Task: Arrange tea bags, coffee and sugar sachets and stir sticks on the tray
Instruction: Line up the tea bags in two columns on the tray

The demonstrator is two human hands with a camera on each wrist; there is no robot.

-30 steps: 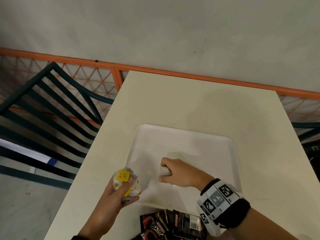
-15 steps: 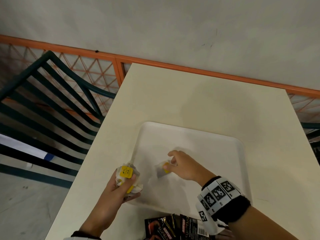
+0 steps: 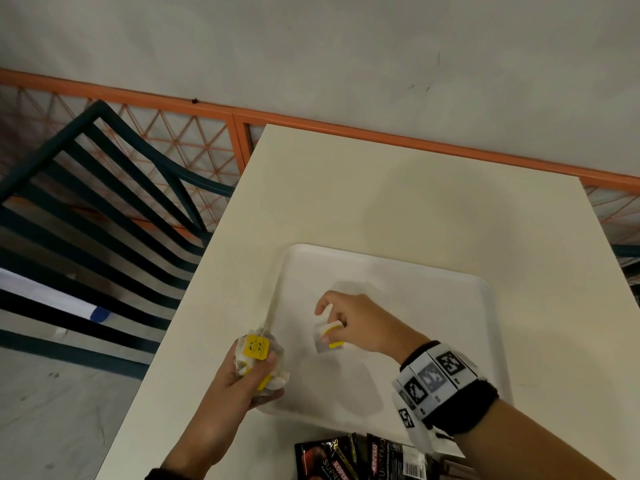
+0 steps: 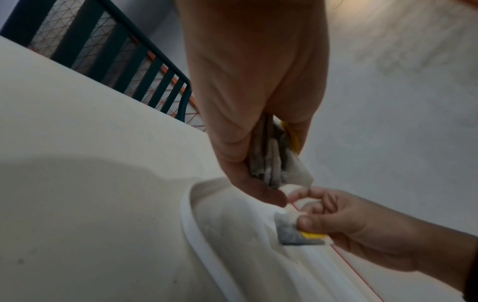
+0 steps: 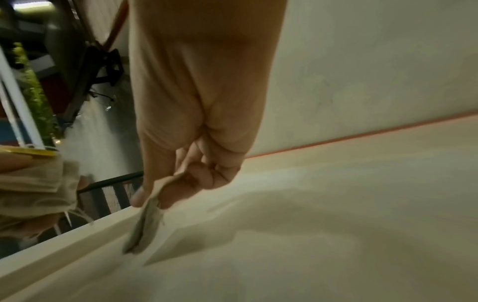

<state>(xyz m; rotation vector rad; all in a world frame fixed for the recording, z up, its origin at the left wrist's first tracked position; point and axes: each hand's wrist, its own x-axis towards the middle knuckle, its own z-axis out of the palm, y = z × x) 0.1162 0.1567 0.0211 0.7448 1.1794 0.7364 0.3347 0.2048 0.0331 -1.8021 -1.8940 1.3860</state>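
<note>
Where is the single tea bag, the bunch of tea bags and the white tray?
single grey tea bag [image 3: 327, 339], head view, its paper pouch
bunch of yellow-tagged tea bags [image 3: 257, 348], head view, top yellow tag
white plastic tray [image 3: 388, 259], head view, far rim

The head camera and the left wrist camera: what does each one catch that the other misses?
Only the head view shows the dark coffee sachets on the table's near edge, the marker band on the right wrist, and the whole white tray.

Only the left wrist view shows, edge-on from beneath, the stacked tea bags that the left hand grips.

Both show the right hand pinching one tea bag low over the tray, and the dark slatted chair beside the table.
</note>
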